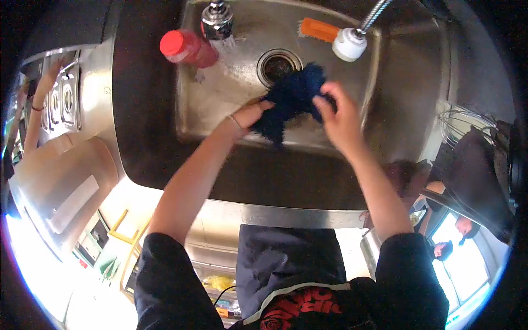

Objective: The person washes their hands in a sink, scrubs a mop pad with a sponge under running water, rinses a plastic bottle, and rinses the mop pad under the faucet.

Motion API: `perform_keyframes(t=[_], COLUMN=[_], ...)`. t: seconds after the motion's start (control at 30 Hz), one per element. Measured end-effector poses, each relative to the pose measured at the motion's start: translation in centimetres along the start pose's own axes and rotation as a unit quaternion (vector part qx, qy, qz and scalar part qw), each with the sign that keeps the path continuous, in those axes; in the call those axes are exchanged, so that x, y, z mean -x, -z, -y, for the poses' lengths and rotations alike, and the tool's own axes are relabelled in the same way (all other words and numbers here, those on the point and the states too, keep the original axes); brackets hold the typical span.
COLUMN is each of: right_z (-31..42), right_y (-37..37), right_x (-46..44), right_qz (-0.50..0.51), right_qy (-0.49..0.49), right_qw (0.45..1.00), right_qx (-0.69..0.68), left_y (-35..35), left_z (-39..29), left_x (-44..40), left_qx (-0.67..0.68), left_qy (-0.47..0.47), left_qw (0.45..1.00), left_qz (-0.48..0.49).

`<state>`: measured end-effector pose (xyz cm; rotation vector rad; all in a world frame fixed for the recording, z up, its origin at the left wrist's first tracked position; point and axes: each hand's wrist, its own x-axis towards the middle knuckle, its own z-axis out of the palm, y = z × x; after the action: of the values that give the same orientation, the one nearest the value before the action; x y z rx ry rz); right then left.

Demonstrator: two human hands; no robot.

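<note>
Shirt sleeves (165,275): black, nearest the camera; bare forearms run from them toward the sink (220,96).
Cloth (294,91): dark blue and shaggy, bunched between the hands above the sink floor; its upper part overlaps the edge of the drain (279,67), and a loose end hangs toward the near side.
Left hand (250,115): fingers curled around the cloth's left side, thumb laid over it; the grip looks closed.
Right hand (342,121): thumb and forefinger bent and parted at the cloth's right edge, with dark fabric between them; whether they pinch it or only touch it, I cannot tell.
Step in hand: judged from the pose, working the cloth with both hands in the sink; the next move calls for a sure hold on the right edge to match the left.
Faucet (217,22): beyond the left hand, beside a red bottle (192,49).
Orange brush (319,29): at the far side, near the white spray head (350,45); both apart from the fingers.
</note>
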<state>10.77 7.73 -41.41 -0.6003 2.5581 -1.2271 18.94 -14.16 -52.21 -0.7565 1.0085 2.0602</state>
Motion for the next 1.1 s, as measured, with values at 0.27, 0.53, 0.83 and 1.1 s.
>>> perform_keyframes(t=[0.27,0.53,0.83,1.1], right_z=[-1.1,-3.0,-0.7,2.8], right_y=[2.1,-0.7,-7.5,-6.2], right_x=[3.8,3.5,4.6,3.6], right_qz=[0.214,0.361,0.263,0.145], right_qy=[0.032,-0.424,-0.373,-0.328], right_qw=[0.975,0.657,0.542,0.383], right_qx=[-0.047,-0.508,-0.705,-0.852], left_y=[-5.9,-8.0,-2.5,-0.8], left_z=[-0.3,0.5,0.8,-2.6], left_x=[-0.6,2.5,3.4,0.1], left_qx=[0.048,-0.174,-0.626,0.074], left_qy=[-0.068,-0.199,-0.370,-0.079], left_qw=[0.997,0.955,0.655,0.990], left_qz=[-0.002,-0.137,-0.205,-0.092])
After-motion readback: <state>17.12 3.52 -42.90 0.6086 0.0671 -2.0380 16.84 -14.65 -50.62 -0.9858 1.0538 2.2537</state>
